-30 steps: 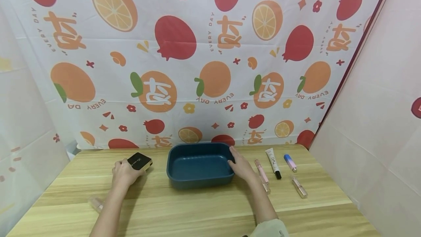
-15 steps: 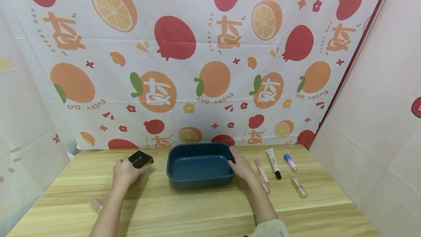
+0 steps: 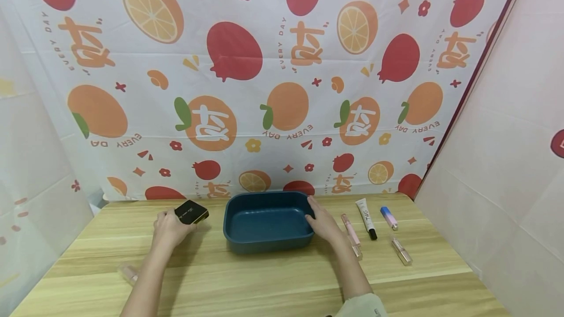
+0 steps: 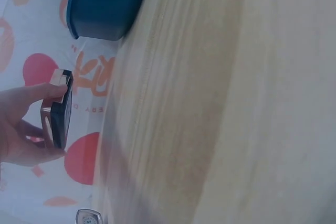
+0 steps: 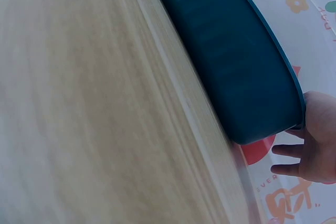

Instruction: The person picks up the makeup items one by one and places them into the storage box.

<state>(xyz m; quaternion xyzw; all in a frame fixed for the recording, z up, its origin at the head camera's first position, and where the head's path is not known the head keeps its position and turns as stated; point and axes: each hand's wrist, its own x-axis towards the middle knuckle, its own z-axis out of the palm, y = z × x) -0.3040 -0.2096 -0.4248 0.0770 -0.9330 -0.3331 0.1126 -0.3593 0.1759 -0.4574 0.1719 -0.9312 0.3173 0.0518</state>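
Note:
My left hand (image 3: 169, 229) grips a flat black compact case (image 3: 192, 212) with gold-coloured sides, left of the blue bin. In the left wrist view, thumb and fingers pinch the compact case (image 4: 62, 111) by its edges, and it is tilted. At the bin's right end is my right hand (image 3: 325, 221), its thumb over the rim and its fingers along the outer wall. The rectangular dark blue bin (image 3: 270, 245) stands upright on the table, with nothing inside. In the right wrist view, some fingers of the right hand (image 5: 320, 140) stretch straight past the bin's end.
Right of the bin lie a pink lip gloss tube (image 3: 350, 230), a white squeeze tube (image 3: 365, 214) with a black cap, a blue-and-pink tube (image 3: 389, 217) and a clear lipstick-like tube (image 3: 401, 251). A clear tube (image 3: 129, 273) lies beside the left forearm. A printed curtain (image 3: 273, 62) hangs behind the table.
My left hand has moved slightly to the right with the compact case, bringing it a little closer to the bin. The right hand and the bin have stayed in place.

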